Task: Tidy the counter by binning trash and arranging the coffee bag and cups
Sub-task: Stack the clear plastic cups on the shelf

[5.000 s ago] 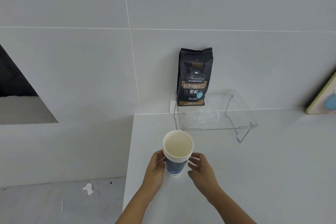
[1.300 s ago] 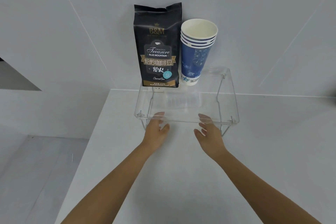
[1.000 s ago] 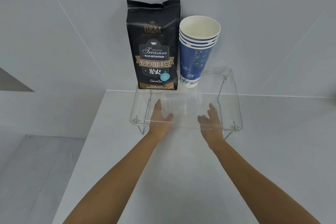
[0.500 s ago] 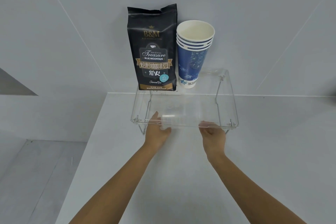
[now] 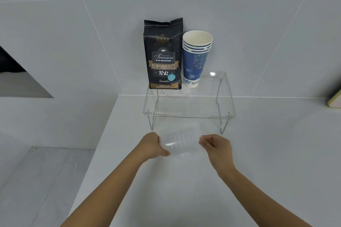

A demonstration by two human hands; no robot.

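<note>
Clear container (image 5: 180,141) sits gripped between left hand (image 5: 151,145) and right hand (image 5: 215,146).

1. The counter (image 5: 184,180) is smooth, matt white.
2. The shelf (image 5: 190,108) at its back edge is clear glossy plastic on thin metal wire legs.
3. The coffee bag (image 5: 163,55) is matt black foil.
4. The cups (image 5: 196,57) are blue printed paper.
5. The container (image 5: 180,143) is clear, ribbed plastic.

Coffee bag (image 5: 163,55) + cup stack (image 5: 196,59) upright side by side on rear of shelf riser (image 5: 188,114) vs wall, bag left & touching cups; clear container (image 5: 180,142) on counter (image 5: 184,180) in front of riser, btwn left hand (image 5: 152,146) and right hand (image 5: 215,146).
</note>
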